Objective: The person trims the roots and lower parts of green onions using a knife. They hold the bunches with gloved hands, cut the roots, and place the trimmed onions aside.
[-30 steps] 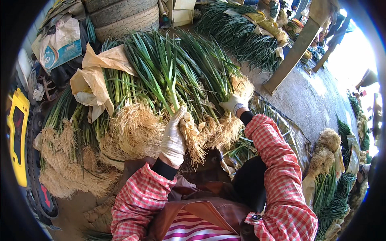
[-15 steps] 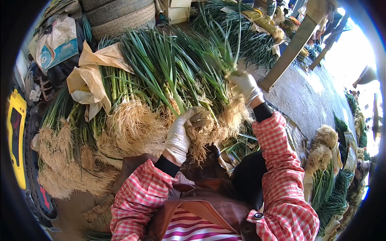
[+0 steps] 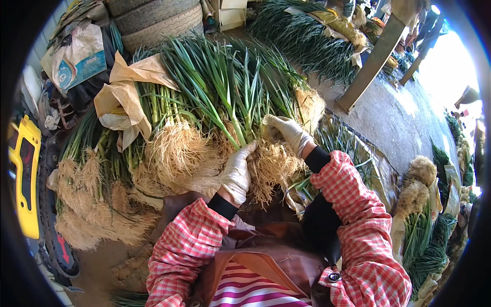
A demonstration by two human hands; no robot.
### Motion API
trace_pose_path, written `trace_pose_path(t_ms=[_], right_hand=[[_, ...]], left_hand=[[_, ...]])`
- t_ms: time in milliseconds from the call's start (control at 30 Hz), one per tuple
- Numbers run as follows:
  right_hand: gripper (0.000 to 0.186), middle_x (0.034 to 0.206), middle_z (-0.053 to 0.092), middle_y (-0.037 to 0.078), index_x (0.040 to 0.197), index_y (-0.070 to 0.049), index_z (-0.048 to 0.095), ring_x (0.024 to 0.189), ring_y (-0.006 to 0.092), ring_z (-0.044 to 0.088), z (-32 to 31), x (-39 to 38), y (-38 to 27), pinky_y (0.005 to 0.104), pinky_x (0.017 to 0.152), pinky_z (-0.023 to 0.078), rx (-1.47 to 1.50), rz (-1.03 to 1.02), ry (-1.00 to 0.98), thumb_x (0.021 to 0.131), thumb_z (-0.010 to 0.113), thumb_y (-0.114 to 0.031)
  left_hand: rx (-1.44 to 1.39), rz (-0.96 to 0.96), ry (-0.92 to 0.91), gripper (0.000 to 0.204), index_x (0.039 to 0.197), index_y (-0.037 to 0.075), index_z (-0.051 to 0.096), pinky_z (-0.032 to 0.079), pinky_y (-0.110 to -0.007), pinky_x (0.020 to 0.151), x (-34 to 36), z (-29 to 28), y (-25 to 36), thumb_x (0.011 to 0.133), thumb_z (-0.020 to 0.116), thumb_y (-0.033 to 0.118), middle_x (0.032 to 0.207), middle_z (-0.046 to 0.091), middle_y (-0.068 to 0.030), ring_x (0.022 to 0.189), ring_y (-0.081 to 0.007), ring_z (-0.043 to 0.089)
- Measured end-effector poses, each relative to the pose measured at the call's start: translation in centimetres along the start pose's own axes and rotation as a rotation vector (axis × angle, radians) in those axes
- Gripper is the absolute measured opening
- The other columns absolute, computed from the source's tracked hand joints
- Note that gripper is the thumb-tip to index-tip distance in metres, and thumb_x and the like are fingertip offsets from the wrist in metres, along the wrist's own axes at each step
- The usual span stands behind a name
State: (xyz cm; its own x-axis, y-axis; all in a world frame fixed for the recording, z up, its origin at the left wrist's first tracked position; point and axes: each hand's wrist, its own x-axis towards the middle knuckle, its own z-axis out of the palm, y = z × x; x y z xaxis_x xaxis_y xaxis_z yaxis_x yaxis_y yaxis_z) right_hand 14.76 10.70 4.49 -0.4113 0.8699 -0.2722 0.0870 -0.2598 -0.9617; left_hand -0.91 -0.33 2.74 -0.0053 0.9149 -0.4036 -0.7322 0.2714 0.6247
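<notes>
Two-handed, holds green onions (image 3: pixel 238 131) in closed left hand (image 3: pixel 237 173), with roots (image 3: pixel 274 166) right of grip. Curls right hand (image 3: pixel 287 133) above roots; cannot tell its hold.

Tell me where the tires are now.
The tires sit at the head view's upper left, right of the white and blue bag, beyond the green leaves.

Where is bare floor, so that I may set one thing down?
The widest bare patch is the grey floor on the right, between the slanted post and the bundles at lower right. A smaller brown patch lies at lower left, below the pale roots. It is crowded around the left hand and the right hand, where green stalks lie close.
</notes>
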Motion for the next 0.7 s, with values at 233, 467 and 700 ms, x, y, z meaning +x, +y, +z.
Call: trace_pose_path(t_ms=[233,467,700], right_hand=[[0.044,0.068,0.060,-0.001,0.090,-0.008,0.066,0.049,0.0075,0.050,4.8,-1.8,0.4,0.0214,0.044,0.041,0.346,0.269,-0.095,0.084,0.064,-0.051],[0.040,0.054,0.054,-0.002,0.076,-0.006,0.068,0.041,0.0061,0.044,3.2,-0.7,1.0,0.0222,0.042,0.037,0.021,-0.003,0.009,0.091,0.057,-0.042],[0.041,0.052,0.056,0.003,0.071,-0.004,0.068,0.034,0.0105,0.038,-4.4,1.9,0.3,0.0265,0.035,0.032,0.113,-0.040,0.320,0.093,0.048,-0.031]], left_hand=[[-0.107,-0.007,-0.065,0.018,0.101,0.005,0.063,0.052,-0.027,0.075,-0.9,0.5,0.2,0.085,0.066,0.013,0.089,0.065,-0.0035,0.078,-0.0144,0.062],[-0.095,-0.014,-0.038,0.016,0.100,0.004,0.062,0.053,-0.028,0.074,-0.7,0.2,-0.3,0.087,0.063,0.014,0.086,0.065,-0.0043,0.077,-0.0154,0.062],[-0.160,0.057,-0.131,0.016,0.097,0.000,0.062,0.053,-0.027,0.075,-1.0,0.2,0.4,0.087,0.061,0.012,0.084,0.065,-0.0057,0.077,-0.0156,0.063]])
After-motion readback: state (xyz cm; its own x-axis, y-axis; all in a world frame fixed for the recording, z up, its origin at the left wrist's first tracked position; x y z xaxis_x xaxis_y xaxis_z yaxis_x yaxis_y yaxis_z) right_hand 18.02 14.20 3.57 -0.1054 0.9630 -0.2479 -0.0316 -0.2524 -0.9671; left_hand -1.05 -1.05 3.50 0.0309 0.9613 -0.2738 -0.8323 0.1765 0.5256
